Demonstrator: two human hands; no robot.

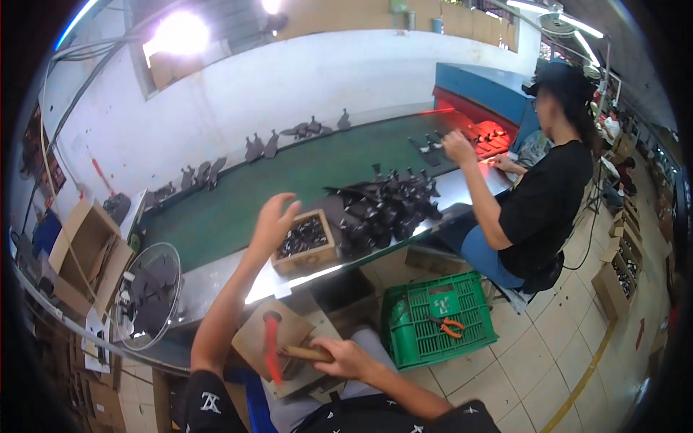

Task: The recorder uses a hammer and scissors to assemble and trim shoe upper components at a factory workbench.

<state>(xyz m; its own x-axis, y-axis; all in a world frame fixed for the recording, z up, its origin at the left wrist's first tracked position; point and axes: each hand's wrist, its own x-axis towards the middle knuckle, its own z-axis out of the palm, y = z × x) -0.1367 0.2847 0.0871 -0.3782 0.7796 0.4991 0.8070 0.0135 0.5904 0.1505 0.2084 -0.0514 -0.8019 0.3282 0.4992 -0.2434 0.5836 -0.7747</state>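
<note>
My left hand [274, 225] is raised at the left edge of a wooden box [309, 268] full of small dark metal parts [303, 235]. Its fingers are apart and nothing shows in them. Low in front of me, my right hand [348, 359] is wrapped round the wooden handle [310, 353] of a tool whose head I cannot make out. The handle reaches over a wooden block [253, 338] on a stand, beside a red strip [272, 350]. Right of the box lies a heap of dark flat pieces with metal parts [386, 209].
A green conveyor belt [238, 216] runs behind the metal table edge. On the right sits a co-worker [556, 173], hands over the belt. An upturned green crate [440, 317] bears orange-handled pliers [449, 327]. A round fan guard [149, 296] and a cardboard box [86, 249] stand left.
</note>
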